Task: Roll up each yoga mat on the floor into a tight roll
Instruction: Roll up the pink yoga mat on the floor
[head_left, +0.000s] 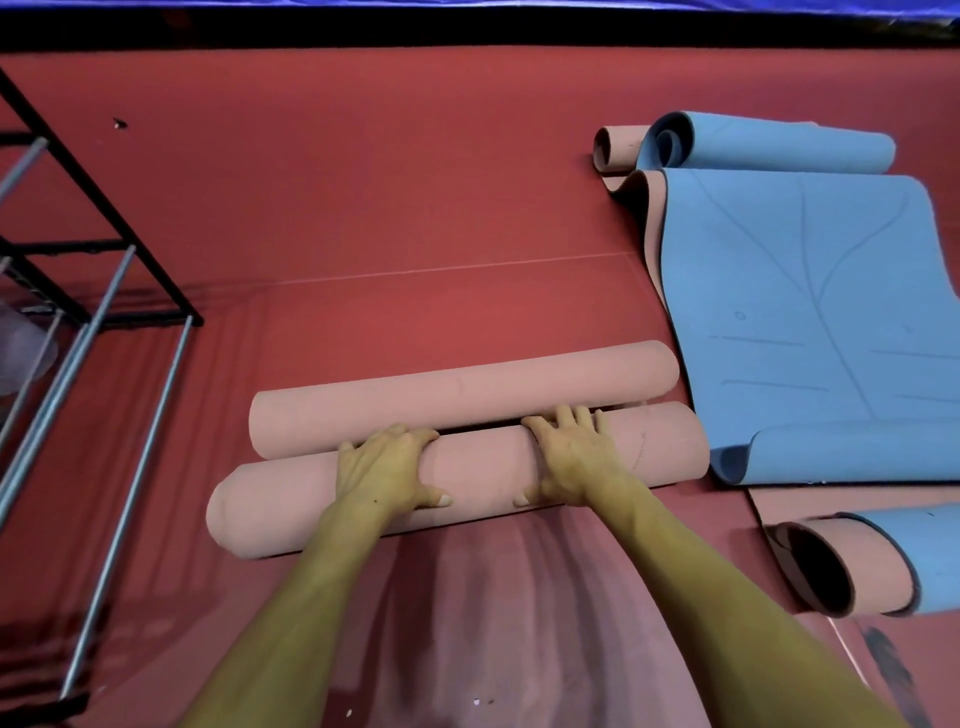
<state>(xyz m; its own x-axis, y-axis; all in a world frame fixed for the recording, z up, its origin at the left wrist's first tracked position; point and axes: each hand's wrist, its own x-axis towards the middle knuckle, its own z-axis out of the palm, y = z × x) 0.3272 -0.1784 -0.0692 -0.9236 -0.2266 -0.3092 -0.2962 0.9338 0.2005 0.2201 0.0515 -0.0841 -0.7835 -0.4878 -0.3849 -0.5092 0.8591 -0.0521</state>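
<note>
Head view, 1 frame.

Item 1: near roll (291, 506), pink, lying crosswise on the red floor (363, 182) straight ahead of me. My left hand (387, 467) lies over its top left of centre, fingers curled down over the far side, thumb on the near side. My right hand (574, 457) lies over it right of centre, fingers spread and bent over the far edge into the gap behind, thumb on the near face. Both hands grip this roll.

Item 2: far roll (457, 397), pink, fully rolled, parallel to item 1 and just beyond it, touching or nearly so; a dark slit shows between the 2.

Item 3: blue mat (810, 312), to my right, spread out with printed lines, its near end curling up, pink underside showing at its left edge.

Item 4: blue roll (779, 150), loosely coiled, at the far end of item 3, with a small pink roll (615, 148) beside it on the left.

Item 5: loose roll (852, 566), near right, blue outside, pink inside, open end facing me.

Item 6: black rack (93, 260) with grey bars, far left.
</note>
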